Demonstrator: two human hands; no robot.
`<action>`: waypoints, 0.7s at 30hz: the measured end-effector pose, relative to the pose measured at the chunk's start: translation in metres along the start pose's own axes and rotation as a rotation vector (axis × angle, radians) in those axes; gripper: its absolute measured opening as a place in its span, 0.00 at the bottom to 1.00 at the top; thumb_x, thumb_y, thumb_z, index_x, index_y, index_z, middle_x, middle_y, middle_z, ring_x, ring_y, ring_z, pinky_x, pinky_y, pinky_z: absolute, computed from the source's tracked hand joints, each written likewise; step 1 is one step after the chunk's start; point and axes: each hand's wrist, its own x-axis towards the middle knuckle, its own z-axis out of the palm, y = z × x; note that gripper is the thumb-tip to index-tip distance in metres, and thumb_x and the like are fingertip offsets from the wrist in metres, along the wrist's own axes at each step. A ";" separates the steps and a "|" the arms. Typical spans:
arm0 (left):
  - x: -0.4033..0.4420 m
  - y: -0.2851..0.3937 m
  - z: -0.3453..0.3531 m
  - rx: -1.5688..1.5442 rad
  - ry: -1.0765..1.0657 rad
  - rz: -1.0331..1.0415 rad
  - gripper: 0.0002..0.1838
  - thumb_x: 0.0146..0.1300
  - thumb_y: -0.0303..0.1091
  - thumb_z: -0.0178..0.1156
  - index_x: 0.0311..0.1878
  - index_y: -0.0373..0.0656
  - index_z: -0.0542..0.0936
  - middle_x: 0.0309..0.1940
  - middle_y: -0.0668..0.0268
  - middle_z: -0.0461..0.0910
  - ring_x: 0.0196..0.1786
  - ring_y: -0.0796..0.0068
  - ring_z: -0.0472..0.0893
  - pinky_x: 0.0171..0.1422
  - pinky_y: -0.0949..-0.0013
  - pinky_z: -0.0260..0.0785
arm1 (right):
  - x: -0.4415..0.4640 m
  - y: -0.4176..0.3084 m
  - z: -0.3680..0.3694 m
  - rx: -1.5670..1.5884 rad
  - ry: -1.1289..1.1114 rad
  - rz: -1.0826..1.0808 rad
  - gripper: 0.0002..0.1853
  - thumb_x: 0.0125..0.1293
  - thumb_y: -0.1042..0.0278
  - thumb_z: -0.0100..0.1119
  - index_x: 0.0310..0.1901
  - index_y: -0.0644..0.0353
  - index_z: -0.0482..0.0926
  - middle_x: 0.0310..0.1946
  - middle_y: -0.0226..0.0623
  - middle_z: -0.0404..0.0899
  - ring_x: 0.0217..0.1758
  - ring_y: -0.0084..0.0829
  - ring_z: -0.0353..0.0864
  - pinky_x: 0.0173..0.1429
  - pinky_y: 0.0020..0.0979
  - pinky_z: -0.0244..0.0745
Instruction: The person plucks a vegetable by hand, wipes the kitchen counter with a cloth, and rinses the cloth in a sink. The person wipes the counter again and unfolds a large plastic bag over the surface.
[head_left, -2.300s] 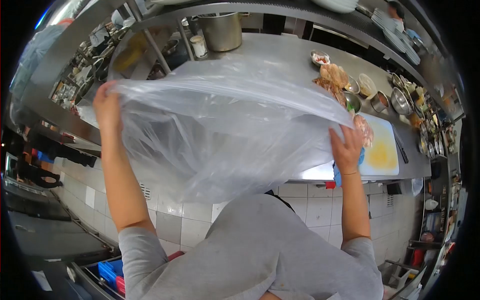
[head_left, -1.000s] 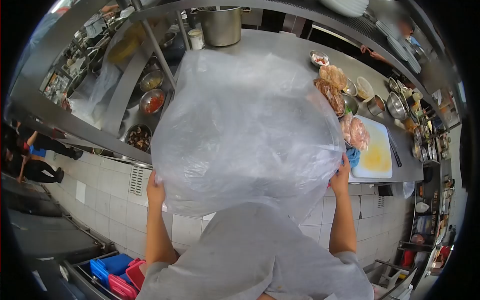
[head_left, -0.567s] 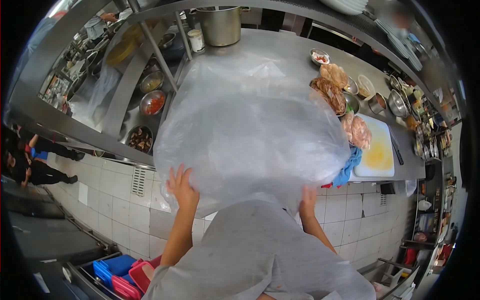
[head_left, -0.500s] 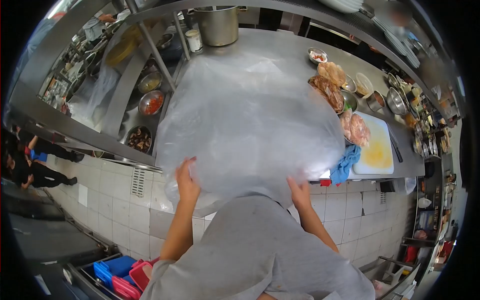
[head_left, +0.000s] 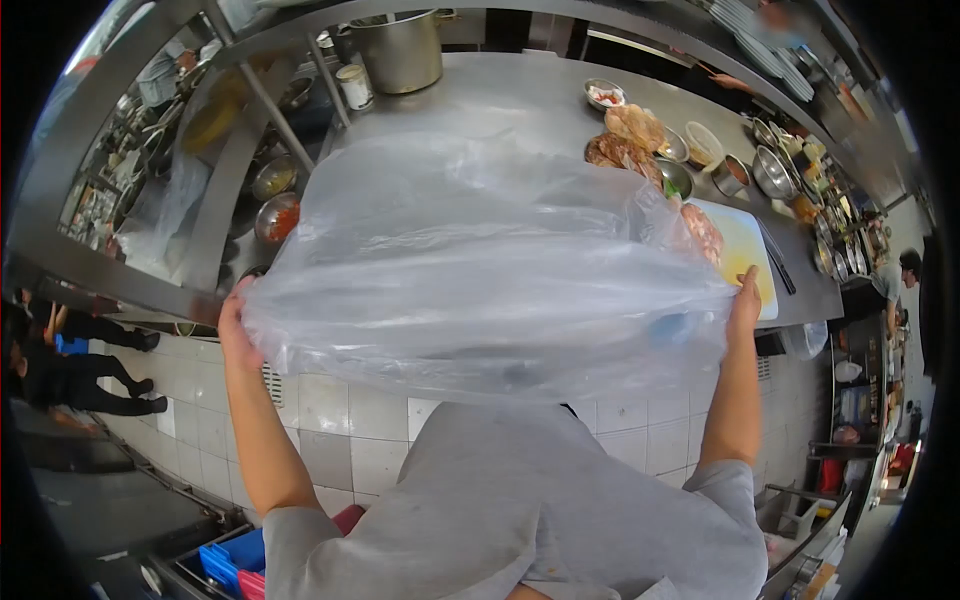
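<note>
A large translucent plastic bag (head_left: 490,290) is stretched wide between my two hands, above the front of the steel counter (head_left: 500,95). My left hand (head_left: 238,325) grips its left end, fingers wrapped into the film. At the right end, my right hand (head_left: 745,298) holds the bag's edge in closed fingers. Behind that hand lies a white cutting board (head_left: 745,245) with a yellow stain, and pieces of raw meat (head_left: 702,232) rest by its left side, partly behind the film. A blue cloth (head_left: 672,325) shows faintly through the bag.
A large steel pot (head_left: 395,55) and a white tin (head_left: 355,87) stand at the back left. Wrapped food (head_left: 635,128) and several metal bowls (head_left: 773,172) line the right side. A knife (head_left: 778,260) lies beside the board. Co-workers' legs (head_left: 110,385) show at far left.
My hands have moved from near the middle of the bag's front edge out to its two ends. The bag is pulled taut sideways and folded into long creases.
</note>
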 end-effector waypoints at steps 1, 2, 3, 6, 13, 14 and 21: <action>-0.003 -0.008 -0.001 -0.011 -0.005 0.055 0.32 0.66 0.42 0.55 0.72 0.43 0.73 0.70 0.55 0.73 0.68 0.58 0.75 0.74 0.55 0.67 | -0.004 0.004 -0.005 -0.009 0.013 0.005 0.28 0.79 0.45 0.52 0.57 0.66 0.81 0.45 0.37 0.83 0.51 0.29 0.79 0.58 0.31 0.72; -0.010 -0.013 0.007 -0.009 -0.014 0.040 0.32 0.66 0.42 0.55 0.72 0.43 0.73 0.70 0.55 0.73 0.68 0.58 0.75 0.74 0.55 0.67 | -0.024 -0.002 -0.001 -0.011 0.211 -0.114 0.28 0.80 0.45 0.49 0.60 0.67 0.78 0.49 0.42 0.82 0.53 0.34 0.79 0.62 0.33 0.70; -0.022 -0.015 0.023 0.027 0.064 0.091 0.35 0.65 0.43 0.58 0.75 0.45 0.69 0.72 0.54 0.70 0.71 0.58 0.73 0.76 0.55 0.65 | -0.039 -0.006 0.004 -0.012 0.408 -0.235 0.29 0.81 0.46 0.46 0.63 0.69 0.75 0.52 0.48 0.81 0.56 0.38 0.79 0.65 0.34 0.69; -0.059 -0.032 0.045 0.235 0.156 0.242 0.43 0.63 0.41 0.64 0.81 0.46 0.61 0.75 0.53 0.65 0.75 0.58 0.67 0.80 0.55 0.59 | -0.114 -0.009 0.006 -0.387 0.508 -0.893 0.24 0.77 0.56 0.49 0.64 0.67 0.74 0.66 0.55 0.68 0.70 0.48 0.65 0.73 0.47 0.60; -0.096 -0.076 0.027 0.709 0.094 0.502 0.58 0.59 0.41 0.73 0.86 0.49 0.46 0.81 0.53 0.55 0.81 0.55 0.59 0.85 0.55 0.49 | -0.215 0.094 0.021 -0.942 -0.158 -0.689 0.32 0.58 0.62 0.63 0.66 0.59 0.73 0.69 0.60 0.63 0.74 0.66 0.57 0.75 0.61 0.55; -0.097 -0.072 0.034 0.705 0.098 0.505 0.58 0.59 0.41 0.73 0.86 0.49 0.46 0.81 0.53 0.55 0.81 0.55 0.59 0.85 0.55 0.49 | -0.214 0.085 0.030 -0.940 -0.157 -0.695 0.32 0.58 0.62 0.63 0.66 0.59 0.73 0.69 0.60 0.63 0.74 0.66 0.57 0.75 0.61 0.55; -0.066 -0.061 0.063 0.865 0.209 0.561 0.37 0.69 0.36 0.63 0.78 0.35 0.63 0.74 0.55 0.67 0.73 0.61 0.70 0.79 0.62 0.59 | -0.148 0.016 0.099 -0.807 0.327 -0.614 0.31 0.69 0.53 0.62 0.70 0.58 0.75 0.79 0.60 0.56 0.84 0.65 0.47 0.81 0.68 0.42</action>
